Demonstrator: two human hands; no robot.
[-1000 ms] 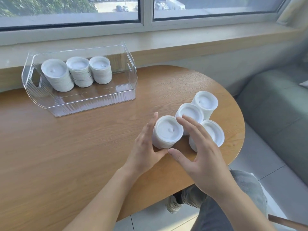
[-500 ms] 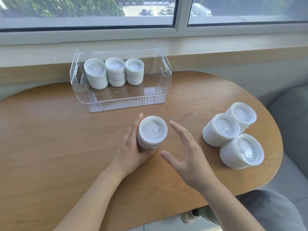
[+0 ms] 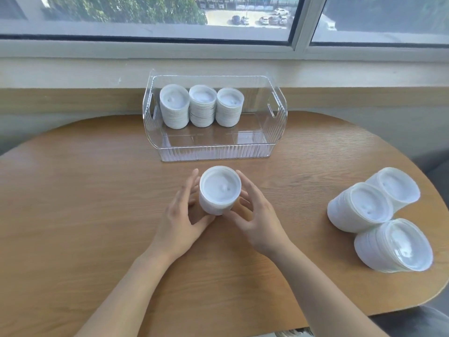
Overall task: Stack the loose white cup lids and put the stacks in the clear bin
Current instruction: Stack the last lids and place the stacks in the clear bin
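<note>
A stack of white cup lids stands on the wooden table just in front of the clear bin. My left hand holds its left side and my right hand holds its right side, fingers along the stack and thumbs curved in at its base. Inside the bin, three lid stacks stand in a row along the back wall. Three more lid stacks lean together on the table at the right.
The bin's front half is bare floor. A window sill and wall run behind the bin. The table's rounded edge curves close past the right-hand stacks, with a grey seat below it.
My left hand has brought the stack away from the right-hand group to the table's middle, in front of the bin. My right hand, open beside it before, now closes on its right side.
</note>
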